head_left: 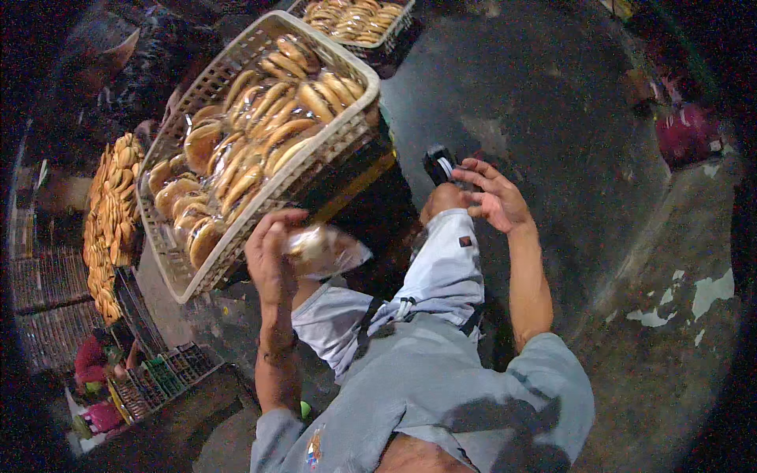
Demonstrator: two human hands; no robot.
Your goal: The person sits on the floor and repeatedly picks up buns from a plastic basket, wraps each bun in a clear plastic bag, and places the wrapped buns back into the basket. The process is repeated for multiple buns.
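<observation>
My left hand (275, 254) holds a clear plastic bag (328, 251) with something pale inside, probably bread; motion blurs it. Just up and left of that hand stands a light plastic crate (307, 156) with perforated sides. Several flat round breads (242, 154) in clear wrapping lie in rows inside the crate. My right hand (500, 198) is above my knee, its fingers spread, with nothing seen in it. Beyond the knee a black sandal with a white stripe (439, 164) shows on my foot.
A second crate of breads (384, 41) stands at the top. At the left lies a long pile of unwrapped breads (112, 219) by metal racks (53, 278). A person in red (91, 360) is at lower left beside divided trays (159, 378). A dark red object (686, 136) rests by the right wall.
</observation>
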